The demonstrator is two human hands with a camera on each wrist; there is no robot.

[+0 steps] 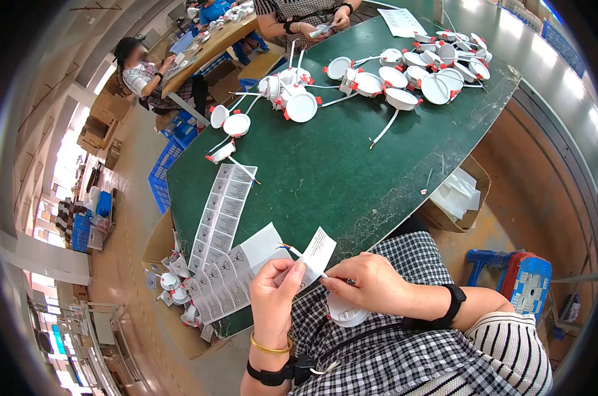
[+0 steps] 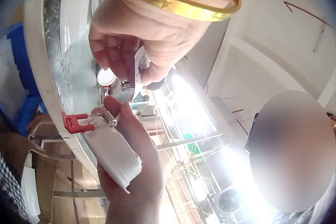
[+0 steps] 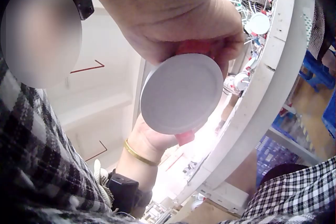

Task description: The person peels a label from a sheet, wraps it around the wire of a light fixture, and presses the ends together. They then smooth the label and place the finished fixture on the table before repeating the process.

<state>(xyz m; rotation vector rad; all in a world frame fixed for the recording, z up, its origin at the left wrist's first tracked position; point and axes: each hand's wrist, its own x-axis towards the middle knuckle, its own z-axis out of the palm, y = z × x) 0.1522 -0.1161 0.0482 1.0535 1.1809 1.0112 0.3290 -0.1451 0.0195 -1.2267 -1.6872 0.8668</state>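
Observation:
My left hand, with a gold bracelet at its wrist, pinches a small printed white label between thumb and fingers. A white cable with bare coloured wire ends sticks out beside the label. My right hand holds a round white downlight over the lap, its fingertips near the label's lower edge. In the right wrist view the flat white face of the downlight shows, with red clips on opposite sides. The left wrist view shows its side and a red spring clip close to the right hand's thumb.
Sheets of printed labels lie on the green table at the left. Many downlights with cables are heaped along its far side. Boxes stand by both table edges, one holding white bags. Another person works opposite.

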